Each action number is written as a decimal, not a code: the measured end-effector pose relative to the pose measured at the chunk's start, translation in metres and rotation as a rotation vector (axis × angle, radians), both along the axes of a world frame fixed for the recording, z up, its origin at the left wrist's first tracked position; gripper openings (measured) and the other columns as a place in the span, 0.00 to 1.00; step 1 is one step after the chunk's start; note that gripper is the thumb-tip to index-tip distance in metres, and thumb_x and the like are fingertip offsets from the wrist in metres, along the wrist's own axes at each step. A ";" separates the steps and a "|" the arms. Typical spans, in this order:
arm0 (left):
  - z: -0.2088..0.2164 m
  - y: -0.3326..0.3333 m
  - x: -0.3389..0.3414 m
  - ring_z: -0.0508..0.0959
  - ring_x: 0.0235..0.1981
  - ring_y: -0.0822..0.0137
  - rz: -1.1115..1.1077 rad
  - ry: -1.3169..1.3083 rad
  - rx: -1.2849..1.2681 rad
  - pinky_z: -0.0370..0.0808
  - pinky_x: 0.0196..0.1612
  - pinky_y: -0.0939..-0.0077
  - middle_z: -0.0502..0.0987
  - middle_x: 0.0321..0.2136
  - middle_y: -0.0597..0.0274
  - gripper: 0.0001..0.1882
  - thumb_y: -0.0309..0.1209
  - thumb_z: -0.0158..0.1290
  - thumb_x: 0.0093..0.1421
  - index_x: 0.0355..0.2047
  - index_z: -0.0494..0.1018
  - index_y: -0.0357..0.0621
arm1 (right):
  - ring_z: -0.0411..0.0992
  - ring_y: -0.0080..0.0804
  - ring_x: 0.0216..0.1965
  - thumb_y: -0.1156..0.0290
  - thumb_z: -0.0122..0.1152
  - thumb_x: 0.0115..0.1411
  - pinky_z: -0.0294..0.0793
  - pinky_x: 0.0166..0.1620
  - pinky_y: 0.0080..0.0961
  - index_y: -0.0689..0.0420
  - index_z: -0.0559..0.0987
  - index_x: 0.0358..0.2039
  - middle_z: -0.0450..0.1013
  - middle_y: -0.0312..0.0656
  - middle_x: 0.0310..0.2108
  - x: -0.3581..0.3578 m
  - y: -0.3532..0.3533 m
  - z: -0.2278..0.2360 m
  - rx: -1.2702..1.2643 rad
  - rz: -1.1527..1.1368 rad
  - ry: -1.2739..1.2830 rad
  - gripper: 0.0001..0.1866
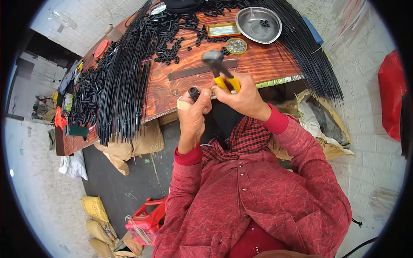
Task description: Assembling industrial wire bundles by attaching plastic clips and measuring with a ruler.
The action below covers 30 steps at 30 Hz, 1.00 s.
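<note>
My left hand [192,114] is closed around a short black tubular part [194,92], its end poking up past the thumb. A beige wrap covers one finger of that hand. Close beside it, my right hand [243,98] grips yellow-handled pincers [220,71], whose dark head points up and left and is blurred by motion. Both hands are over the near edge of the wooden table [161,88]. Just beyond them lies a flat dark metal bar [202,70].
Bundles of long black rods [124,81] hang over the table's left edge, more rods [307,49] on the right. Farther back are loose black rings [167,53], a steel bowl [258,32], an orange-rimmed tray [223,30] and a round dish [236,46]. A sack [320,124] stands below right.
</note>
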<state>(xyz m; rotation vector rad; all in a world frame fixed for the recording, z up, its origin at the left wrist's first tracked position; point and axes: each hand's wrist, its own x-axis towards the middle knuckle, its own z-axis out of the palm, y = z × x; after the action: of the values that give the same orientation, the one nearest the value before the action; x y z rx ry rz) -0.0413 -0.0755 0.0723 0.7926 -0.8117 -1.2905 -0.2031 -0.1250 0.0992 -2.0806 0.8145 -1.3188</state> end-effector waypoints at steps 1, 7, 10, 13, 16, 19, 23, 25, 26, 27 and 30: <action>0.000 0.001 -0.001 0.64 0.20 0.79 -0.019 0.009 0.001 0.57 0.23 0.84 0.69 0.22 0.72 0.12 0.32 0.63 0.61 0.37 0.75 0.38 | 0.73 0.25 0.22 0.71 0.65 0.57 0.70 0.26 0.22 0.60 0.80 0.34 0.74 0.38 0.23 0.001 0.004 0.004 0.296 0.076 -0.121 0.07; -0.002 0.006 -0.003 0.66 0.28 0.78 -0.080 0.099 -0.127 0.61 0.32 0.82 0.71 0.30 0.69 0.26 0.36 0.57 0.66 0.59 0.68 0.32 | 0.68 0.15 0.21 0.69 0.60 0.62 0.66 0.24 0.15 0.60 0.78 0.32 0.71 0.30 0.21 0.006 0.013 0.019 0.741 0.305 -0.397 0.07; -0.001 0.008 -0.004 0.67 0.30 0.77 -0.064 0.043 -0.096 0.63 0.34 0.81 0.71 0.29 0.68 0.25 0.37 0.53 0.68 0.59 0.68 0.32 | 0.68 0.16 0.21 0.68 0.60 0.63 0.67 0.25 0.16 0.60 0.78 0.31 0.71 0.31 0.21 0.008 0.014 0.016 0.761 0.335 -0.446 0.08; -0.001 0.007 -0.006 0.67 0.29 0.77 -0.056 0.040 -0.104 0.64 0.34 0.81 0.71 0.29 0.68 0.25 0.37 0.54 0.68 0.59 0.68 0.32 | 0.69 0.16 0.22 0.68 0.60 0.63 0.67 0.25 0.17 0.60 0.78 0.32 0.71 0.32 0.21 0.009 0.013 0.014 0.748 0.316 -0.412 0.09; -0.003 0.006 -0.004 0.68 0.30 0.76 -0.055 0.016 -0.116 0.65 0.34 0.81 0.71 0.29 0.68 0.26 0.37 0.54 0.68 0.59 0.68 0.31 | 0.69 0.17 0.22 0.67 0.61 0.63 0.67 0.25 0.17 0.60 0.78 0.31 0.71 0.32 0.21 0.011 0.013 0.013 0.752 0.301 -0.424 0.09; -0.003 0.007 -0.005 0.69 0.30 0.76 -0.040 0.015 -0.095 0.66 0.35 0.81 0.72 0.30 0.67 0.26 0.37 0.54 0.68 0.60 0.67 0.31 | 0.69 0.16 0.22 0.67 0.62 0.63 0.67 0.25 0.17 0.60 0.78 0.32 0.71 0.32 0.21 0.011 0.013 0.012 0.758 0.306 -0.426 0.09; -0.003 0.007 -0.006 0.69 0.31 0.76 -0.029 0.007 -0.082 0.67 0.35 0.81 0.72 0.30 0.67 0.27 0.37 0.55 0.68 0.60 0.67 0.31 | 0.69 0.15 0.22 0.67 0.62 0.63 0.66 0.25 0.16 0.60 0.78 0.33 0.72 0.31 0.22 0.011 0.013 0.010 0.766 0.288 -0.417 0.09; -0.004 0.007 -0.006 0.69 0.31 0.76 -0.026 0.005 -0.077 0.67 0.36 0.81 0.72 0.30 0.67 0.27 0.37 0.55 0.68 0.60 0.67 0.31 | 0.69 0.15 0.23 0.68 0.61 0.63 0.66 0.25 0.16 0.60 0.78 0.34 0.72 0.31 0.23 0.011 0.013 0.009 0.765 0.272 -0.396 0.08; -0.004 0.007 -0.005 0.69 0.31 0.76 -0.028 0.005 -0.076 0.67 0.36 0.81 0.72 0.30 0.67 0.27 0.37 0.55 0.68 0.60 0.67 0.31 | 0.69 0.15 0.23 0.68 0.61 0.63 0.66 0.25 0.16 0.60 0.78 0.34 0.72 0.31 0.23 0.012 0.012 0.007 0.761 0.275 -0.404 0.08; -0.004 0.007 -0.005 0.69 0.31 0.76 -0.027 -0.003 -0.075 0.67 0.36 0.81 0.72 0.30 0.67 0.27 0.36 0.55 0.68 0.61 0.67 0.31 | 0.69 0.15 0.23 0.68 0.61 0.63 0.66 0.25 0.16 0.60 0.78 0.34 0.72 0.31 0.23 0.012 0.011 0.006 0.756 0.277 -0.411 0.08; -0.004 0.007 -0.005 0.69 0.31 0.77 -0.023 -0.013 -0.073 0.67 0.36 0.82 0.72 0.30 0.67 0.26 0.36 0.54 0.68 0.61 0.67 0.30 | 0.69 0.15 0.23 0.68 0.62 0.63 0.66 0.25 0.15 0.60 0.78 0.33 0.72 0.31 0.23 0.011 0.010 0.007 0.754 0.274 -0.383 0.08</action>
<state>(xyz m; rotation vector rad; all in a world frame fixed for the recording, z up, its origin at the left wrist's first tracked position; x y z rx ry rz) -0.0465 -0.0683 0.0682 0.7358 -0.8757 -1.2707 -0.1920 -0.1147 0.1059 -1.2467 0.6802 -0.9985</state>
